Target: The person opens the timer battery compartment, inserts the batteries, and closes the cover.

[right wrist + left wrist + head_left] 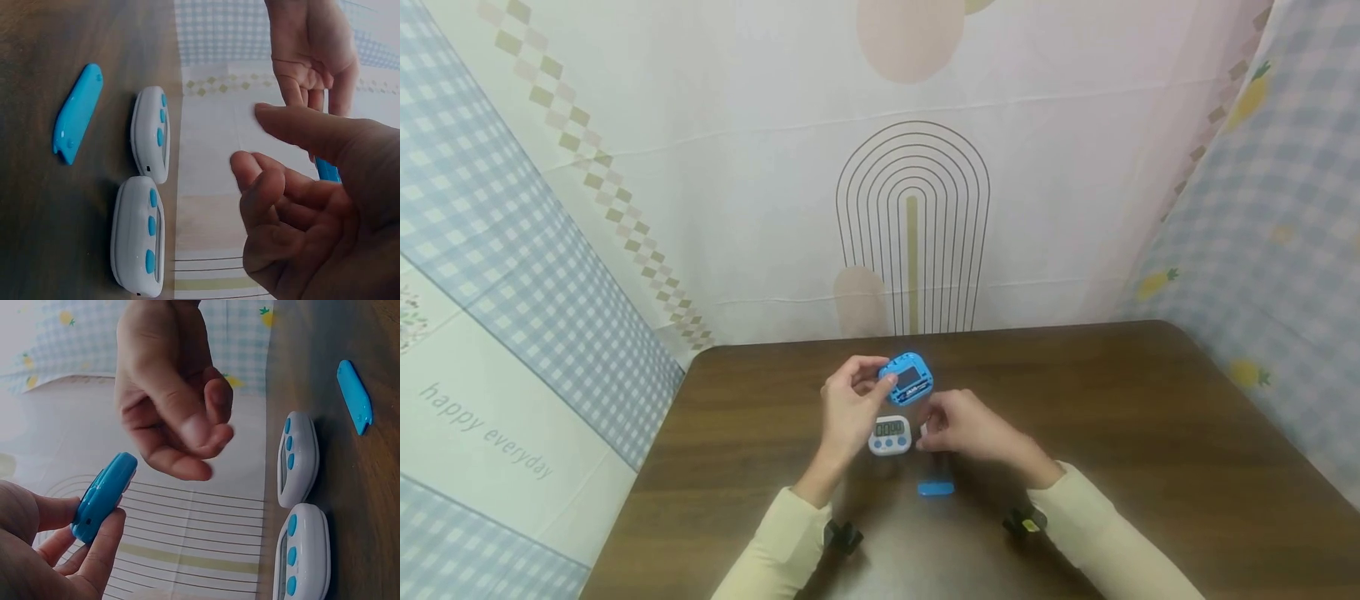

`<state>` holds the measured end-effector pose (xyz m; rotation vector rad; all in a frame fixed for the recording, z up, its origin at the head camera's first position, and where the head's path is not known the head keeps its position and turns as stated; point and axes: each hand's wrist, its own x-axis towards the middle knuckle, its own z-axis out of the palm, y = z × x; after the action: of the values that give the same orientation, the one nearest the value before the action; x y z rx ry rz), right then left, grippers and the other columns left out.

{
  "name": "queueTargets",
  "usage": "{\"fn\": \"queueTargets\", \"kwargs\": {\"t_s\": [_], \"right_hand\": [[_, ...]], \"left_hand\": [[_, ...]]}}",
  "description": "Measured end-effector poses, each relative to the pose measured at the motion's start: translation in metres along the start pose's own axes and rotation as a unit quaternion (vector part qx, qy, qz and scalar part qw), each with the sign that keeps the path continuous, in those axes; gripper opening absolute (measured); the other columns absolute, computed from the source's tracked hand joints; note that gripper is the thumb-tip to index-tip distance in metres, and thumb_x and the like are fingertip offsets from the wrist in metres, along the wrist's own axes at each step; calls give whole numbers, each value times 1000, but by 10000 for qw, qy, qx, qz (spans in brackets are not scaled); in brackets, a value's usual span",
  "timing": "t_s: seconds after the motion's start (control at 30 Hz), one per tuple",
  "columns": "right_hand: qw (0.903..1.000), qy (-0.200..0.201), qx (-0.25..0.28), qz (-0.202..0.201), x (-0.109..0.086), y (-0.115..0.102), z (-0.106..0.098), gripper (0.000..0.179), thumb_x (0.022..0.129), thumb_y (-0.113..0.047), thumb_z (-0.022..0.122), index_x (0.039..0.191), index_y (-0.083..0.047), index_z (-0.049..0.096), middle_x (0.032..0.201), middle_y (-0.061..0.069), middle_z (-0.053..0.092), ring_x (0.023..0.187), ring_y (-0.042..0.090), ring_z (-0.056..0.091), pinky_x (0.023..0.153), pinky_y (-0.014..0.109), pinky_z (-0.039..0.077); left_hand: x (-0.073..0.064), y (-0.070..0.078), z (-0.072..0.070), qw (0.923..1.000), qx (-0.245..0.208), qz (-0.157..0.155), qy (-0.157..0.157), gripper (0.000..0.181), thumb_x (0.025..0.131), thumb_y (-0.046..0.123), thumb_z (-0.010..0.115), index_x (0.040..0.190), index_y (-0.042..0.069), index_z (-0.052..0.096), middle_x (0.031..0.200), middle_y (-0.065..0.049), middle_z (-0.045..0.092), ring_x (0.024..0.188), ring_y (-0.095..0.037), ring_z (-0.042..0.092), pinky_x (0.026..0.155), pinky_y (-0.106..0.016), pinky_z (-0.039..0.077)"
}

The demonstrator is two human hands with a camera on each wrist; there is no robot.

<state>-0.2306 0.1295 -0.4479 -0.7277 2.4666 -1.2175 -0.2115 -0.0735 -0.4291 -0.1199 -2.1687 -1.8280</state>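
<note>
My left hand (847, 408) holds a blue digital timer (907, 378) by its edge, thumb on one face and fingers on the other. Its back faces up in the head view, with the battery compartment uncovered and a dark battery (915, 391) lying in it. My right hand (966, 423) hovers just right of that timer, fingers loosely bent. In the right wrist view a gap shows between thumb (300, 122) and fingers, and nothing is held. Below on the table lies a loose blue battery cover (936, 488).
A white timer (890, 435) with blue buttons rests on the brown wooden table (737, 467). Next to it is a second white timer (150, 134), mostly hidden behind my right hand in the head view. A patterned cloth (760, 208) hangs behind the table.
</note>
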Motion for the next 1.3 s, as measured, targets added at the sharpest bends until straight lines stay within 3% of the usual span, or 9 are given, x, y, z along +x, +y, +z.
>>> {"fn": "queueTargets", "kwargs": {"t_s": [0.13,0.3,0.7,1.3], "right_hand": [[9982,-391,-422,-167,-1,1,7,18,87,-3,85,102,-2,76,75,-3,66,64,15,62,58,28,57],[9948,-620,-801,-47,-5,-2,13,17,86,-4,86,99,-5,76,72,-3,63,60,14,60,55,26,54],[9841,-689,-1603,339,-10,-8,22,17,83,-13,91,84,-15,74,72,-6,62,65,14,59,57,29,53],[9688,-703,-2355,312,-13,-6,27,20,81,-8,89,77,-16,71,68,-8,59,62,13,55,56,28,50]], "left_hand": [[-1,0,1,10000,12,-49,-16,19,94,7,80,113,7,76,109,-12,80,89,-24,77,77,-28,65],[-2,0,1,10000,42,-32,-5,19,94,7,80,112,8,76,109,-10,80,89,-22,76,76,-29,66],[-1,-1,1,9999,132,-17,0,19,94,8,81,112,9,76,109,-8,80,90,-21,76,81,-29,65],[0,-1,2,9998,121,166,-2,19,94,7,81,112,6,77,108,-12,80,87,-21,76,78,-27,65]]}}
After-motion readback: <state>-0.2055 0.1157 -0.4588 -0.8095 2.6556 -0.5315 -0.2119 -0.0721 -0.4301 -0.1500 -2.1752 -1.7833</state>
